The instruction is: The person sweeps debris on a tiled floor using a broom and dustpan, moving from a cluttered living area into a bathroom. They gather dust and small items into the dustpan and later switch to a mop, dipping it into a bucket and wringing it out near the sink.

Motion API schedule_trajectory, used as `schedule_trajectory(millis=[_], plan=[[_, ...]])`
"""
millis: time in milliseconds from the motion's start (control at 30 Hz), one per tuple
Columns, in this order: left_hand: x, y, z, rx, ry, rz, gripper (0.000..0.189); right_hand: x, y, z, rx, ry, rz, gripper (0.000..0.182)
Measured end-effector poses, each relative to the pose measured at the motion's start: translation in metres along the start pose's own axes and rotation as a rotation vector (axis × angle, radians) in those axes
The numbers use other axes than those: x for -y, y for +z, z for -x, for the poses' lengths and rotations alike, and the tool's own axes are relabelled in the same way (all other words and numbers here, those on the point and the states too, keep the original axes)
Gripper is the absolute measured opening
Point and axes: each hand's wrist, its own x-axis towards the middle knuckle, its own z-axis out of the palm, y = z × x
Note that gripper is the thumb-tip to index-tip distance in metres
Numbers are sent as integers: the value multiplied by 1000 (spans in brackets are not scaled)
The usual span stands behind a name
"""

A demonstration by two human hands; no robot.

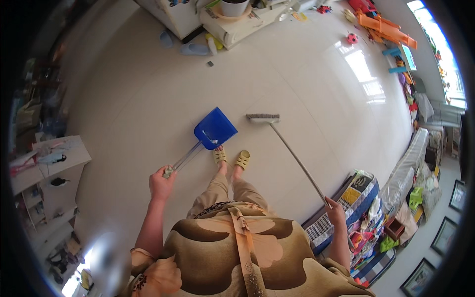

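My left hand (162,183) grips the handle end of a long-handled blue dustpan (213,126). A few small pale scraps lie in the pan, close to its back wall. The pan is just in front of my left foot, which wears a yellow slipper (220,156). Out to the right, my right hand (336,212) is closed around the metal stick of a broom (262,118). The broom's head, with grey bristles, is on the tiled floor (297,85) to the right of the dustpan, apart from it.
A small dark object (210,64) lies on the floor near pale blue slippers (193,49) and a low white cabinet (237,31). A cushioned seat (349,200) piled with cloths stands right. A white desk (55,163) is left. Toys, including a pink ball (352,38), lie far right.
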Motion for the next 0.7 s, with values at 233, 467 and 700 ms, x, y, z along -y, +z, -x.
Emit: schedule_trajectory(millis=[233, 467, 700], plan=[[-28, 8, -8, 44, 143, -108, 26, 12, 69, -73, -151, -275, -324, 42], [-72, 10, -6, 121, 252, -243, 28, 120, 106, -144, -103, -161, -253, 43], [-88, 33, -15, 158, 368, -275, 27, -10, 121, 1, 32, 40, -121, 43]])
